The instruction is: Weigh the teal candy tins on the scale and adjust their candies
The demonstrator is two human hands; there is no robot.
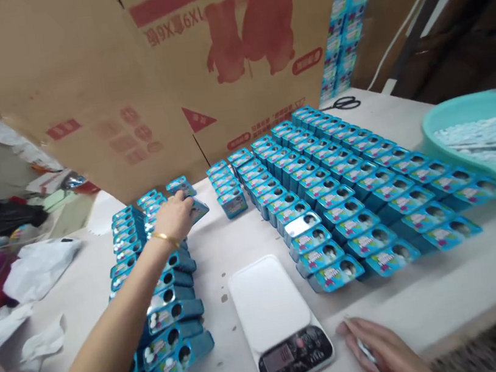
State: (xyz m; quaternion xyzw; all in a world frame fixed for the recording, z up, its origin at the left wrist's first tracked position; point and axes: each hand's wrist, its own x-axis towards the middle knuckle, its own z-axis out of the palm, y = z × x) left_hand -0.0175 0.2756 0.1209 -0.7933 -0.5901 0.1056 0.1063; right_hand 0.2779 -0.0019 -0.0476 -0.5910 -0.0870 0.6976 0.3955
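My left hand (175,216), with a gold bracelet at the wrist, reaches to the far end of the left group of boxes. Its fingers are closed on a small blue box (200,210), which is tilted; another blue box (180,185) lies just beyond the fingertips. By the front edge of the table, my right hand (381,349) is closed around a slim silvery tool (367,351), whose exact kind I cannot make out. Between the hands sits a white digital kitchen scale (269,303) with a bare platform and a lit display.
Rows of open-holed blue boxes (319,170) fill the right side, with a left group (169,314) under my forearm. A turquoise basin (433,123) of small white pieces stands far right. Black scissors (346,102) lie behind. A large cardboard box (98,77) walls the back.
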